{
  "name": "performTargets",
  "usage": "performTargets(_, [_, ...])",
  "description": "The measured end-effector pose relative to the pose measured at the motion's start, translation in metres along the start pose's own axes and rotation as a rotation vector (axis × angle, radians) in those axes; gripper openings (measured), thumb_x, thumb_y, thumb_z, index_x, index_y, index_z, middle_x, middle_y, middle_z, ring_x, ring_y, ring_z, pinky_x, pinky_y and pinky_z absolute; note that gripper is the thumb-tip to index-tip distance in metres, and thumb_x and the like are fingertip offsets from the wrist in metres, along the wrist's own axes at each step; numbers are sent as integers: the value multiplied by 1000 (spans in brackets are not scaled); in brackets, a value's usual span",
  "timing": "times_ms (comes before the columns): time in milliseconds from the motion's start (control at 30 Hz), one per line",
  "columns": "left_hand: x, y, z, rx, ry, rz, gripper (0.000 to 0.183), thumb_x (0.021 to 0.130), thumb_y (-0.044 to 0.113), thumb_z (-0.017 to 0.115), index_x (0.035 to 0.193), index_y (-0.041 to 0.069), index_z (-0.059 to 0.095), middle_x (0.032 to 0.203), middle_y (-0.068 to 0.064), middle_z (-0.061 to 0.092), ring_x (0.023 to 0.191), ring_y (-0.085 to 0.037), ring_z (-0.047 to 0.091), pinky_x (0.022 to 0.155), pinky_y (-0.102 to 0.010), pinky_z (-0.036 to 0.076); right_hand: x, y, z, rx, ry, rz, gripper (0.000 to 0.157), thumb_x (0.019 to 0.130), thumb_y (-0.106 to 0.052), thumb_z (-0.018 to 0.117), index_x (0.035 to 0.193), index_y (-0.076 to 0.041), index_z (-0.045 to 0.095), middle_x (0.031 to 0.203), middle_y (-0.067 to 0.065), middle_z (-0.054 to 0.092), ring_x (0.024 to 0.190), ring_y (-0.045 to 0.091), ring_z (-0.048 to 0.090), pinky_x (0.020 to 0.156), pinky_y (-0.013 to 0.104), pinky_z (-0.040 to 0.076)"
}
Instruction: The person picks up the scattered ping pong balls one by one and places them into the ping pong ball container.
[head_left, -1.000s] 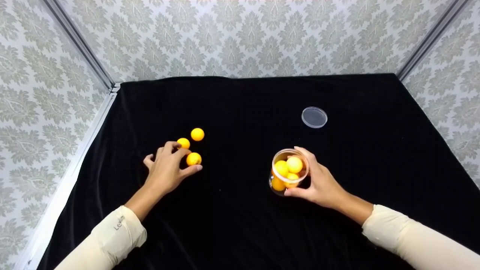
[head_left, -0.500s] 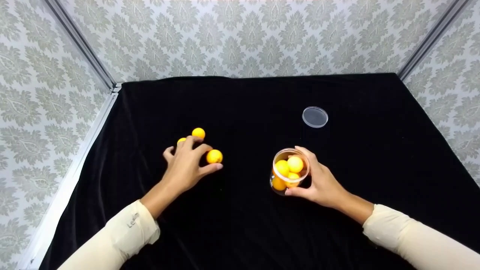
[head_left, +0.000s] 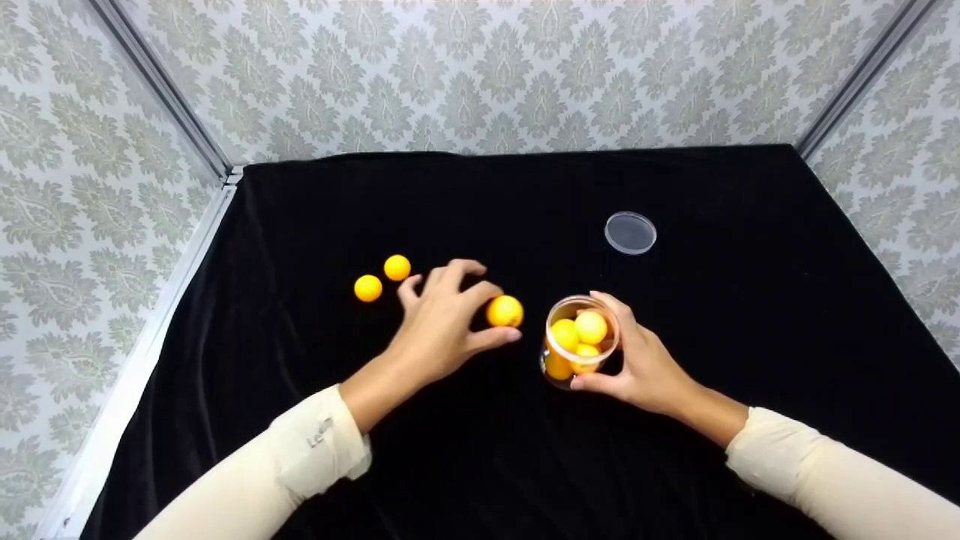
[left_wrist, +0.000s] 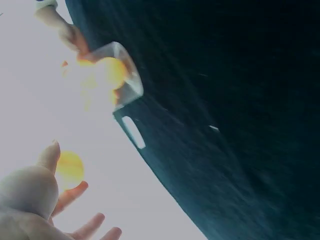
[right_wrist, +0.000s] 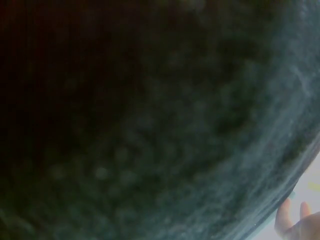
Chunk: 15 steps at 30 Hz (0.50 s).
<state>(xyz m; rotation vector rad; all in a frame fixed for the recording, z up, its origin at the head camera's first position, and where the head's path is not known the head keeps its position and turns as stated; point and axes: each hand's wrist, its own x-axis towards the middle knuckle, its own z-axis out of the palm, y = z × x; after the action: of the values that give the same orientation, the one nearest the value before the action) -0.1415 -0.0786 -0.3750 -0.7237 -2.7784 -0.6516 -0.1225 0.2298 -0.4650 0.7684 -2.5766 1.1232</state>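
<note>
In the head view my left hand pinches an orange ping-pong ball between thumb and fingers, just left of the jar. The left wrist view shows that ball between the thumb and a finger, with other fingers spread. My right hand grips a clear plastic jar from its right side. Its open mouth faces up and tilts toward me, and several orange balls lie inside. The right wrist view is mostly dark cloth, with part of a hand in the lower right corner.
Two more orange balls, one nearer and one farther, lie on the black cloth left of my left hand. A clear round lid lies flat behind the jar. Patterned walls stand around the table.
My left hand has carried the pinched ball rightward from beside the two other balls to near the jar, uncovering them. My right hand and the jar have stayed in place.
</note>
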Motion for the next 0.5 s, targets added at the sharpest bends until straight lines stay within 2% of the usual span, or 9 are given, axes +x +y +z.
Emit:
performTargets(100, [5,11,2,2,-4,22,51,82,66,72,115,28,72,143,-3,53,129,-27,51,106,-68,26,0,0,0,2,-2,-3,115,68,-47,93,159,-22,28,146,-4,58,128,16,60,110,29,44])
performTargets(300, [13,28,7,-16,-10,53,50,83,66,71,116,29,71,143,-1,52,130,-25,50,106,-67,27,0,1,2,-20,12,-28,114,69,-44,94,159,-20,28,143,0,59,125,19,62,105,42,49])
performTargets(500, [20,41,15,-40,-20,68,50,83,66,71,117,29,71,145,-1,51,131,-24,50,106,-67,27,0,1,1,-6,-4,-20,114,69,-45,93,159,-20,28,146,1,58,125,17,62,106,36,49])
